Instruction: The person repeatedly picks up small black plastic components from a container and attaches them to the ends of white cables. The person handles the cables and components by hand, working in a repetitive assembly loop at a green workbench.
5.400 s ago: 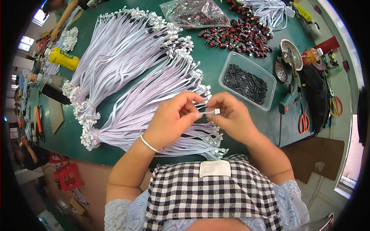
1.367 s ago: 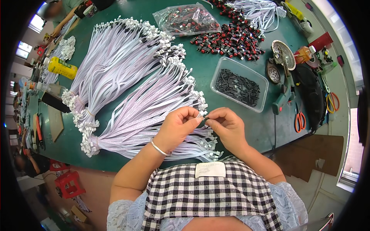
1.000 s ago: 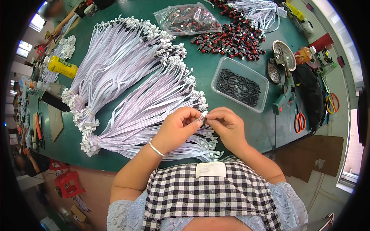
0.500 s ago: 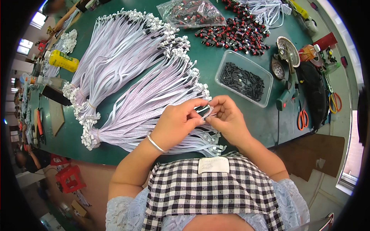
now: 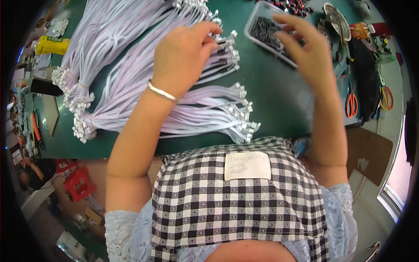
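Observation:
White flat cables [image 5: 131, 87] lie fanned over the green table in banded bundles, with small white connectors at their ends. My left hand [image 5: 183, 54] is over the fan's right side, its thumb and forefinger closed around one cable near its end; the hand partly hides the grip. Short black sleeves [image 5: 265, 30] fill a clear plastic box [image 5: 251, 22] to the right. Above that box hovers my right hand [image 5: 307, 46], slightly blurred, with thumb and fingers apart and nothing visible between them.
Red-and-black small parts [image 5: 290, 6] lie beyond the box. At the right are a metal dish [image 5: 338, 19], orange-handled scissors [image 5: 351, 105] and a black bag [image 5: 366, 83]. A yellow bottle [image 5: 52, 45] lies at the left, near a dark block [image 5: 46, 86].
My hands were together at a cable end and have separated. My left hand has moved forward and left over the fan, the right one forward and right to the box. The view has shifted.

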